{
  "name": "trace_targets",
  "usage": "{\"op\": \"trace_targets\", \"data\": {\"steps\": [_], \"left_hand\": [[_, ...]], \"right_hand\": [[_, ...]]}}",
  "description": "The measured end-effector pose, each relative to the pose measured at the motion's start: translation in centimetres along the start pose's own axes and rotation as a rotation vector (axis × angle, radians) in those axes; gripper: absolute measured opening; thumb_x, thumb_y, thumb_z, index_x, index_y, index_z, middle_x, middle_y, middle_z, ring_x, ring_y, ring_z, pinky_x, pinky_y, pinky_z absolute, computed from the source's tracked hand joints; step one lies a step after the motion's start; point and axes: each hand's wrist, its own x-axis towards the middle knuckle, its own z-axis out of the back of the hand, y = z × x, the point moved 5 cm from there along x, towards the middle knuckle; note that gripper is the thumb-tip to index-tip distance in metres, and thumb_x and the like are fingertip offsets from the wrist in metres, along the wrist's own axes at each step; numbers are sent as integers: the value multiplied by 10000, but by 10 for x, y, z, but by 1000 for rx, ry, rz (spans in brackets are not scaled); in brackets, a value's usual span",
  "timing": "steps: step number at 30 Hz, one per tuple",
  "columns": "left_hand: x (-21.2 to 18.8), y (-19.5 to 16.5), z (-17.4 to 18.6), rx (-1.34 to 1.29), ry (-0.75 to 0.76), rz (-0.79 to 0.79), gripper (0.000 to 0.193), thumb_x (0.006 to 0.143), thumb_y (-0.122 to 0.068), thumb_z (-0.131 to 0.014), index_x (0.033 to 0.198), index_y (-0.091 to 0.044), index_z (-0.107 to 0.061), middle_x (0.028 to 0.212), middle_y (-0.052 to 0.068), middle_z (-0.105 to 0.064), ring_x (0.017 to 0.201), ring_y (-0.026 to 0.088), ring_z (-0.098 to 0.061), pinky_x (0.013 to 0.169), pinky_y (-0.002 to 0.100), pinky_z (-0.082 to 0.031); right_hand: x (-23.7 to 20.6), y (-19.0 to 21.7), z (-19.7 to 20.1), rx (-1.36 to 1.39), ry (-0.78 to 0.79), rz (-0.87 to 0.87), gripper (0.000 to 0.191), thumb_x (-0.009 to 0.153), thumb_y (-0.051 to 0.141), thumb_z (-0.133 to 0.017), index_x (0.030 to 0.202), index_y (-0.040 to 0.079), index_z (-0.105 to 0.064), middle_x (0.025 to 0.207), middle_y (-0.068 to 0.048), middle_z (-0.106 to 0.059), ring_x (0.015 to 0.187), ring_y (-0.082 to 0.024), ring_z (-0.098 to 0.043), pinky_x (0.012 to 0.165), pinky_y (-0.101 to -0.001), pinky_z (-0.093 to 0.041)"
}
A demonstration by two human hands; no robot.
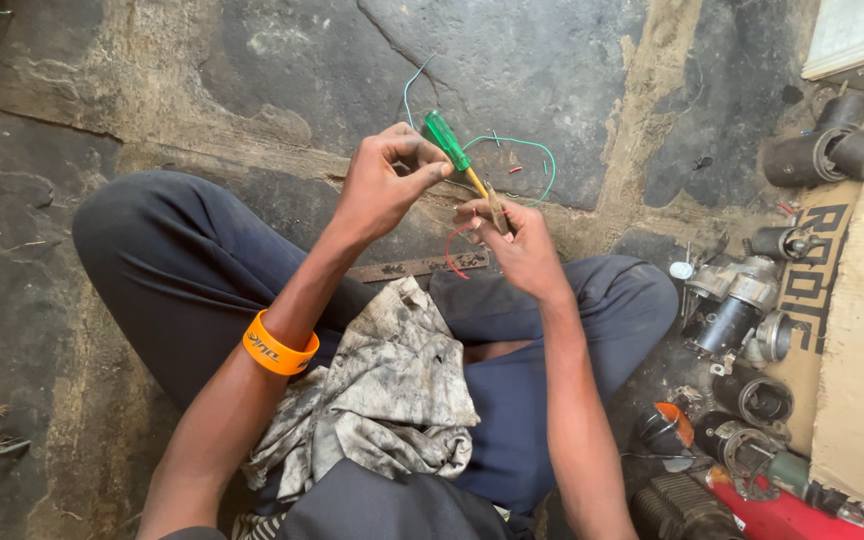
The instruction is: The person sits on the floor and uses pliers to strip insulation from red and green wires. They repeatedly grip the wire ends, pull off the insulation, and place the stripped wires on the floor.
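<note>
My left hand point(387, 178) grips the green handle of a screwdriver point(449, 143), whose yellow shaft points down to the right. My right hand point(514, 240) pinches a small metal part point(497, 212) at the screwdriver's tip. A red wire point(452, 252) curls out under my right hand. An orange wristband point(278, 348) sits on my left forearm. I sit cross-legged in dark blue trousers, with a dirty grey rag point(382, 390) in my lap.
A green wire point(537, 160) and a blue wire point(410, 90) lie on the cracked stone floor. A flat metal strip point(412, 267) lies by my knee. Several motor housings point(742, 310) and cylinders point(817, 150) sit at right beside a cardboard box point(862, 350).
</note>
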Motion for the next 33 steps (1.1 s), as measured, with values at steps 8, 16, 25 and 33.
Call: {"op": "trace_targets", "data": {"steps": [8, 16, 25, 33], "left_hand": [[-2, -1, -2, 32, 2, 2, 112, 874, -122, -811, 922, -22, -797, 871, 5, -654, 733, 55, -587, 642, 242, -467], [-3, 2, -3, 4, 28, 49, 124, 871, -138, -819, 912, -23, -797, 869, -6, -640, 719, 46, -571, 634, 240, -460], [1, 2, 3, -26, -15, -16, 110, 879, -121, -807, 925, -22, -794, 888, -11, -647, 744, 39, -595, 653, 227, -478], [4, 4, 3, -2, -27, -132, 157, 868, -152, -806, 922, -9, -768, 846, 17, -635, 740, 94, -552, 653, 277, -451]], "right_hand": [[-1, 1, 3, -115, -105, 56, 126, 891, 30, -740, 1015, 6, -740, 851, 20, -718, 789, -33, -634, 697, -223, -514], [1, -12, 5, -68, -175, 20, 195, 837, 36, -865, 841, 35, -670, 722, 17, -625, 635, -42, -526, 557, -220, -413], [-1, 0, -5, 39, 37, 53, 218, 938, 53, -704, 1155, 37, -689, 998, -41, -770, 934, -61, -717, 810, -229, -568], [5, -11, 5, -13, -16, 73, 207, 877, 36, -769, 1082, 21, -741, 919, -10, -753, 843, -61, -673, 753, -242, -557]]}}
